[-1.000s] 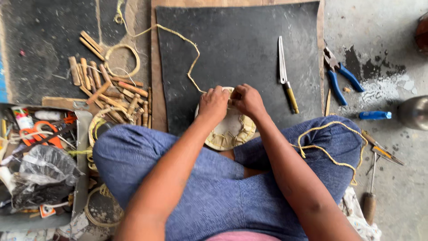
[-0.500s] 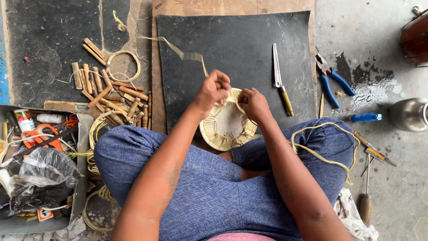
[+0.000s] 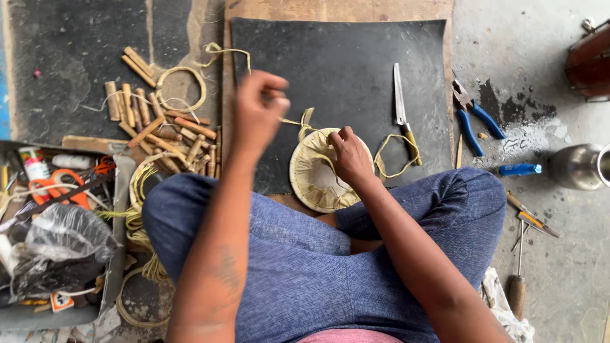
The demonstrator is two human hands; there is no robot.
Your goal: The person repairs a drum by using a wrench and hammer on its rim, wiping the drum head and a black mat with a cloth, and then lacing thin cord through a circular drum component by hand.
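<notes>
Head view, looking straight down on a person seated cross-legged in blue trousers on a rough grey concrete floor (image 3: 559, 279). Before the knees lies a dark rubber mat (image 3: 343, 70) on a wooden board (image 3: 337, 9), whose bare edge shows along the top.

Left hand (image 3: 257, 117): raised over the mat's left part, fingers closed in a pinch on a pale cane strip (image 3: 293, 121) drawn taut toward the work. Slightly blurred.

Right hand (image 3: 349, 155): pressed down on a round woven disc (image 3: 311, 178), fingers curled against its upper rim. The disc rests at the mat's near edge, just above the knees. A loose loop of the same strip (image 3: 397, 155) lies to the right of the disc on the mat.

On the mat, right side: a knife (image 3: 400, 101) with a yellowish handle, lying lengthwise. Off the mat on the concrete: blue-handled pliers (image 3: 473, 114), a small blue tool (image 3: 520, 169), a steel pot (image 3: 581, 166) at the frame edge, and a wooden-handled tool (image 3: 516, 286) by the right knee.

Left of the board: dark patched ground with a scatter of short wooden sticks (image 3: 159, 124) and a coil of cane (image 3: 181, 89). Lower left, a tray (image 3: 111, 267) of clutter holding orange scissors (image 3: 60, 187) and a crumpled plastic bag (image 3: 60, 244).
</notes>
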